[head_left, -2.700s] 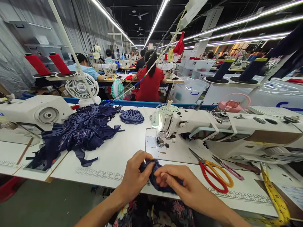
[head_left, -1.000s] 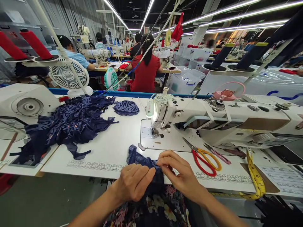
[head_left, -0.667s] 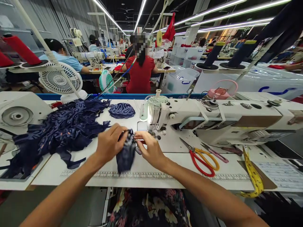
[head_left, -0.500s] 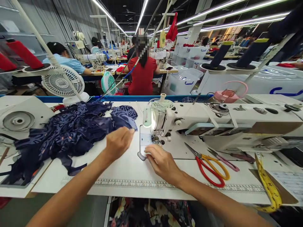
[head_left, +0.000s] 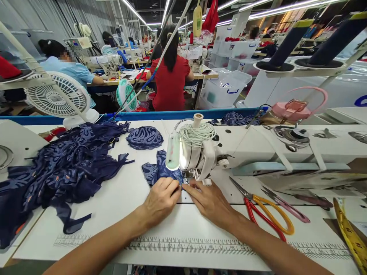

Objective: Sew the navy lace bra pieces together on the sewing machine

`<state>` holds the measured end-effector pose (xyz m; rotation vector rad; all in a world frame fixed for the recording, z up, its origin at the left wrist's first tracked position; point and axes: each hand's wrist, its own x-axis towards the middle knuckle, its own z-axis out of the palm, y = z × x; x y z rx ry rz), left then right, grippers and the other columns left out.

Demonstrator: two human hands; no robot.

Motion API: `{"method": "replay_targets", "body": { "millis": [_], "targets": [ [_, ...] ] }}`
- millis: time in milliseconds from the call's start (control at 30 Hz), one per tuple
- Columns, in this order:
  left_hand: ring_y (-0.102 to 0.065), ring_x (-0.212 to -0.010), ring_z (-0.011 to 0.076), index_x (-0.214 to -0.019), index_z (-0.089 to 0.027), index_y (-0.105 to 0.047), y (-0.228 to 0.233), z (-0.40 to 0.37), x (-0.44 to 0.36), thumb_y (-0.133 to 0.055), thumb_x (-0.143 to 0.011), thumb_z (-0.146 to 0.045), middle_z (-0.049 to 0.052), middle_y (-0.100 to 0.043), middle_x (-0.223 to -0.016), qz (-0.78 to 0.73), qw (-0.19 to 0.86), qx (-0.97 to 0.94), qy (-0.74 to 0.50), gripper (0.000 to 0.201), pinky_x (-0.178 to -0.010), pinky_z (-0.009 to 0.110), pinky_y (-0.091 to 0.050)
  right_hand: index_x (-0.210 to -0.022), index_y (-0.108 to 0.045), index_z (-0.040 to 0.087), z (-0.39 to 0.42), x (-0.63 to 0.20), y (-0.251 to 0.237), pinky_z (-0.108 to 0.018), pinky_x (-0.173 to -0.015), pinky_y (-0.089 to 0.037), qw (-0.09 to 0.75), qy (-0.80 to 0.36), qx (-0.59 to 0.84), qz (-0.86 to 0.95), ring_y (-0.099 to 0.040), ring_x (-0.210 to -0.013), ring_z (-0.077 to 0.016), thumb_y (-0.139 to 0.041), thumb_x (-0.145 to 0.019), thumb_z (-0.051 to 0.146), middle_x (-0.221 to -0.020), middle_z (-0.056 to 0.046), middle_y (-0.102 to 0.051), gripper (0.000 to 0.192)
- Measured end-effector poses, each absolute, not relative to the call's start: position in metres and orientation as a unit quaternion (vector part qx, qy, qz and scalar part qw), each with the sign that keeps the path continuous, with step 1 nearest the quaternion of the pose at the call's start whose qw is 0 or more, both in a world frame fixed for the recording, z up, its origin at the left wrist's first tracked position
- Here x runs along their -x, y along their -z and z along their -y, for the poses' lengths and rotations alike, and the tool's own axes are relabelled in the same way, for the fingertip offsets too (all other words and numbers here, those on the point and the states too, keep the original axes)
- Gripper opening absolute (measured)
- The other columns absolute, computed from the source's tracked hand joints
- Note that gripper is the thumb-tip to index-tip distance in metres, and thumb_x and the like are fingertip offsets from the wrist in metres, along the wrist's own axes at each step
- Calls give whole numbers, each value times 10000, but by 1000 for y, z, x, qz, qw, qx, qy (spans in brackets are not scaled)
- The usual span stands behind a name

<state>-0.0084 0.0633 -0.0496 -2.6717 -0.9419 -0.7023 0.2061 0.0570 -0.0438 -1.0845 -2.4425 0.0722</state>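
Observation:
A navy patterned fabric piece [head_left: 164, 164] lies under the needle area of the white sewing machine [head_left: 197, 156]. My left hand [head_left: 162, 198] is closed, its fingertips pinching the near edge of this piece just left of the presser foot. My right hand [head_left: 210, 200] sits on the other side, its fingers pressed together at the same edge, close against the foot; part of its grip is hidden. Behind the fabric a navy patterned bra cup [head_left: 145, 137] rests on the table. To the left spreads a heap of navy fabric pieces with straps [head_left: 74, 164].
Scissors [head_left: 263, 206] with red and orange handles lie right of my right hand, beside pink-handled snips [head_left: 286, 204]. A yellow tape measure [head_left: 348, 233] hangs over the right edge. A printed ruler [head_left: 189, 244] runs along the front. A white fan [head_left: 59, 93] stands behind the heap.
My left hand has come right from the heap with a fabric piece, now at the needle. My right hand has shifted to the piece's edge. The view has moved closer and tilted down.

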Motion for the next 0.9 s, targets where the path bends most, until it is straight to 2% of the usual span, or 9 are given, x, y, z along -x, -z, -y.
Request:
{"method": "replay_targets", "body": {
  "millis": [100,167,267,367,533,900],
  "targets": [
    [-616,-990,211,-1072,-84,-631,50,-62,13,-457,-918,-20,120,-686,-1036,281,128,921,238,242,-947,426,-493,-1232,-620,217,-56,-205,42,-333,-679,-453,217,14,394,893,-561,-711,-176,-411,-926,84,-960,-84,-671,393],
    [-632,-1002,200,-1132,-84,-614,51,-62,14,-444,-925,-18,121,-697,-1052,286,127,918,242,276,-995,454,-479,-1201,-640,207,-56,-205,42,-330,-686,-451,229,28,395,889,-560,-709,-172,-413,-936,96,-893,-70,-667,366],
    [-655,-980,199,-1115,-91,-625,51,-68,13,-470,-925,-35,117,-710,-1041,295,135,912,251,252,-1008,474,-479,-1102,-684,196,-55,-208,47,-342,-747,-458,264,39,399,877,-589,-760,-182,-453,-945,130,-778,-49,-647,286],
    [-669,-954,204,-1068,-82,-641,49,-77,9,-464,-925,-37,115,-718,-999,291,152,908,259,233,-1025,483,-475,-1021,-701,188,-55,-210,52,-358,-766,-457,296,51,411,861,-610,-799,-197,-524,-933,168,-793,-59,-661,199],
    [-668,-910,201,-1034,-90,-648,47,-87,6,-444,-928,-37,104,-718,-958,292,158,906,261,236,-1022,493,-485,-1038,-692,157,-55,-213,56,-345,-689,-454,315,55,414,852,-612,-730,-188,-549,-916,138,-777,-64,-665,189],
    [-641,-847,205,-925,-113,-654,55,-86,7,-478,-865,16,71,-685,-860,320,120,912,226,227,-1038,557,-428,-1014,-722,154,-56,-212,56,-347,-669,-451,306,48,426,850,-611,-735,-203,-549,-923,159,-764,-75,-654,196]
  ]
}}
